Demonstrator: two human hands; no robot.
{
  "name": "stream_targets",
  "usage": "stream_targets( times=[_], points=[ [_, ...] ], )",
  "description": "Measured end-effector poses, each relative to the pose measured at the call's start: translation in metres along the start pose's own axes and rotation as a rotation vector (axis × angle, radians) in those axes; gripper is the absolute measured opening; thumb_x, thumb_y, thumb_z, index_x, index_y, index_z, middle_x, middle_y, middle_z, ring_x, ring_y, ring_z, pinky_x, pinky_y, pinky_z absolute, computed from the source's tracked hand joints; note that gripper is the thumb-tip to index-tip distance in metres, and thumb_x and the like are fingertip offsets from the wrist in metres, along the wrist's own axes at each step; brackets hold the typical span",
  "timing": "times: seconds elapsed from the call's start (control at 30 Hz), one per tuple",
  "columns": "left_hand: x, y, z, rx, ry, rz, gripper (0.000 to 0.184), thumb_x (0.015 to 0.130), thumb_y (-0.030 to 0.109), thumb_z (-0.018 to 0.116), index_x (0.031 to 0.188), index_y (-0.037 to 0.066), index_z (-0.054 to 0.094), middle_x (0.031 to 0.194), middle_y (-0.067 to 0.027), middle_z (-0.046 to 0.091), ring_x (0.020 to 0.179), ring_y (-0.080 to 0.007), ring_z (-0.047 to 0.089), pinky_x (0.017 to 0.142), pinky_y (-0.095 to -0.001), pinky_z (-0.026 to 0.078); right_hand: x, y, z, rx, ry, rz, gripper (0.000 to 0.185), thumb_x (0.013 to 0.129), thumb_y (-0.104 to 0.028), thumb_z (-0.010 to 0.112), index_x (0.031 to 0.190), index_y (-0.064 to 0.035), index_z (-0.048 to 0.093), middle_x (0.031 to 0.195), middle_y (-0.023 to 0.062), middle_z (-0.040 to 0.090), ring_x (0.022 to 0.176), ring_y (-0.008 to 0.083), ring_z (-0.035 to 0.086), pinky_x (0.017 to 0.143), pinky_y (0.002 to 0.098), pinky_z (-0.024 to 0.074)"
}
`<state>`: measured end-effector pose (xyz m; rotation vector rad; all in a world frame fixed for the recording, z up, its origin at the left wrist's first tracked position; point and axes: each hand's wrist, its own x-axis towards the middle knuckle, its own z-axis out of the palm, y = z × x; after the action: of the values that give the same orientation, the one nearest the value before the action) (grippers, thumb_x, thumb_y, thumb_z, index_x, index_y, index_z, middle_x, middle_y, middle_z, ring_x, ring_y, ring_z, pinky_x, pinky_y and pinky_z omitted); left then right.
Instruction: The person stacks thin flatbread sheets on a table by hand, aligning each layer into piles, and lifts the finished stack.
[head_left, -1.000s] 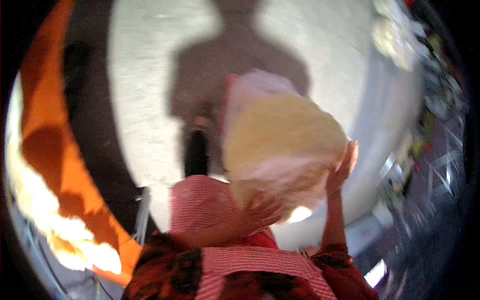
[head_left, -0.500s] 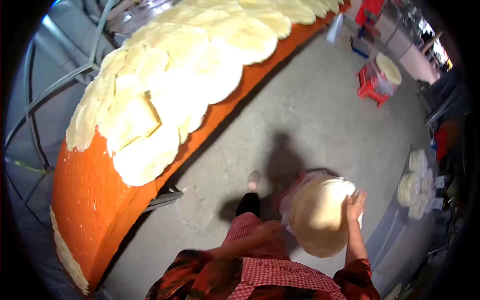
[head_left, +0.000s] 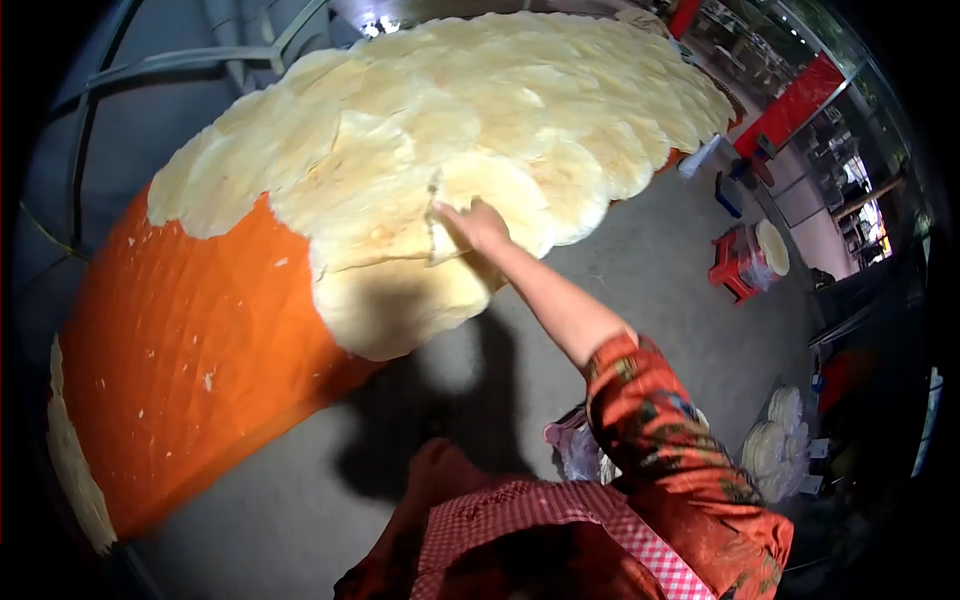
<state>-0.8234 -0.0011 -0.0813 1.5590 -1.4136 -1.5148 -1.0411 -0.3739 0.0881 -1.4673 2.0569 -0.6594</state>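
Note:
Thin round flatbreads [head_left: 520, 95] overlap in a broad layer on the orange sheet of a long table. My right hand [head_left: 478, 228] reaches over the near edge of this layer. Its fingers are closed at the raised edge of one flatbread [head_left: 385, 215], which looks partly folded. Just below, another flatbread [head_left: 400, 305] lies partly in my shadow and hangs close to the table edge. My left hand [head_left: 440, 462] is low in front of my checked apron, dark and blurred, so its fingers cannot be made out.
The bare orange sheet [head_left: 200, 350] covers the table's left end. Below my right sleeve, a plastic-wrapped bundle [head_left: 578, 450] is mostly hidden. A red stool [head_left: 735, 262] carries a stack of rounds. Bagged stacks [head_left: 775, 445] lie on the floor at right. Metal bars run behind the table.
My right hand has left the stack of rounds on my right and reached the flatbreads on the table. My view has turned toward the table, and my arm now covers most of that stack.

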Motion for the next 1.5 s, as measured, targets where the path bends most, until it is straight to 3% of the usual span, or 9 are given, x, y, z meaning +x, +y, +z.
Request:
stream_targets(
  times=[0.27, 0.4, 0.73, 0.87, 1.03, 1.13, 1.27, 1.33, 1.5],
  points=[
    [0.05, 0.042, -0.1, -0.502, 0.193, -0.088, 0.017, 0.087, 0.012, 0.059, 0.101, 0.004, 0.061, 0.094, -0.0089, 0.064, 0.083, -0.0142, 0.062, 0.074, -0.0272, 0.05, 0.09, -0.123, 0.011, -0.325, -0.103, -0.402, 0.038, 0.064, -0.024, 0.073, 0.09, 0.0028, 0.068, 0.086, 0.0227, 0.067, 0.079, 0.0332, 0.066, 0.072, 0.0391, 0.0517],
    [0.086, 0.084, -0.129, -0.819, 0.185, -0.093, 0.025, 0.09, 0.015, 0.058, 0.109, 0.0, 0.054, 0.101, -0.0141, 0.061, 0.09, -0.0219, 0.064, 0.081, -0.0289, 0.052, 0.033, -0.245, -0.035, 0.285, -0.164, -0.741, 0.024, 0.069, 0.005, 0.055, 0.091, 0.005, 0.066, 0.081, 0.0136, 0.067, 0.075, 0.025, 0.064, 0.067, 0.0377, 0.0515],
    [0.099, 0.152, -0.182, -1.703, 0.073, 0.168, 0.081, 0.088, 0.066, 0.04, 0.139, 0.003, 0.031, 0.142, -0.0234, 0.035, 0.133, -0.0423, 0.031, 0.108, -0.0592, 0.026, -0.056, -0.214, -0.041, 1.478, -0.394, -0.11, 0.025, 0.092, -0.008, 0.046, 0.112, 0.004, 0.056, 0.105, 0.0154, 0.063, 0.09, 0.0251, 0.063, 0.077, 0.038, 0.0539],
    [0.09, 0.131, -0.198, -1.664, 0.168, 0.16, 0.078, 0.09, 0.067, 0.033, 0.14, 0.007, 0.03, 0.139, -0.0188, 0.04, 0.129, -0.0392, 0.037, 0.104, -0.0606, 0.031, -0.06, -0.067, 0.094, 1.037, -0.476, 0.374, 0.011, 0.085, -0.004, 0.054, 0.095, -0.0041, 0.057, 0.07, 0.0082, 0.053, 0.05, 0.016, 0.042, 0.038, 0.0307, 0.0292],
    [0.101, 0.056, -0.211, -1.39, 0.39, -0.027, 0.046, 0.098, 0.046, 0.037, 0.128, 0.012, 0.047, 0.121, -0.0109, 0.057, 0.115, -0.0321, 0.052, 0.096, -0.0564, 0.043, -0.084, 0.016, 0.131, 0.838, -0.549, 0.4, 0.01, 0.083, 0.0, 0.057, 0.092, -0.0023, 0.058, 0.087, 0.0099, 0.059, 0.067, 0.0232, 0.059, 0.063, 0.0373, 0.055],
    [0.114, 0.04, -0.214, -1.331, 0.339, -0.048, 0.035, 0.096, 0.031, 0.05, 0.124, 0.01, 0.05, 0.115, -0.0089, 0.06, 0.108, -0.0289, 0.057, 0.095, -0.0477, 0.047, -0.114, 0.012, 0.113, 0.05, 0.113, -0.396, 0.015, 0.078, -0.001, 0.06, 0.092, -0.0038, 0.059, 0.092, 0.011, 0.059, 0.081, 0.0275, 0.059, 0.074, 0.0371, 0.0514],
    [0.143, -0.012, -0.223, -1.451, -0.052, 0.265, 0.031, 0.092, 0.011, 0.049, 0.122, 0.007, 0.049, 0.116, -0.0092, 0.058, 0.109, -0.0279, 0.057, 0.095, -0.0445, 0.047, -0.153, -0.043, 0.093, 0.144, -0.159, -0.925, 0.025, 0.076, -0.018, 0.068, 0.097, -0.0046, 0.062, 0.102, 0.012, 0.061, 0.099, 0.033, 0.055, 0.087, 0.0402, 0.0457],
    [0.114, 0.052, -0.219, -1.233, 0.412, -0.005, 0.034, 0.089, 0.003, 0.047, 0.123, 0.005, 0.048, 0.12, -0.0103, 0.055, 0.111, -0.0288, 0.056, 0.094, -0.0433, 0.047, -0.161, -0.06, 0.116, 0.033, -0.25, -1.02, 0.034, 0.076, -0.026, 0.07, 0.101, -0.0042, 0.062, 0.108, 0.0123, 0.062, 0.104, 0.0323, 0.055, 0.091, 0.0399, 0.0452],
    [0.108, 0.06, -0.247, -1.097, 0.4, -0.117, 0.034, 0.088, -0.002, 0.049, 0.119, 0.01, 0.05, 0.113, -0.0059, 0.057, 0.102, -0.0209, 0.059, 0.087, -0.0394, 0.049, -0.194, -0.096, 0.172, -0.184, -0.381, -0.907, 0.052, 0.073, -0.027, 0.071, 0.116, -0.0007, 0.058, 0.121, 0.0178, 0.057, 0.112, 0.0346, 0.054, 0.095, 0.0396, 0.0448]
  ],
)
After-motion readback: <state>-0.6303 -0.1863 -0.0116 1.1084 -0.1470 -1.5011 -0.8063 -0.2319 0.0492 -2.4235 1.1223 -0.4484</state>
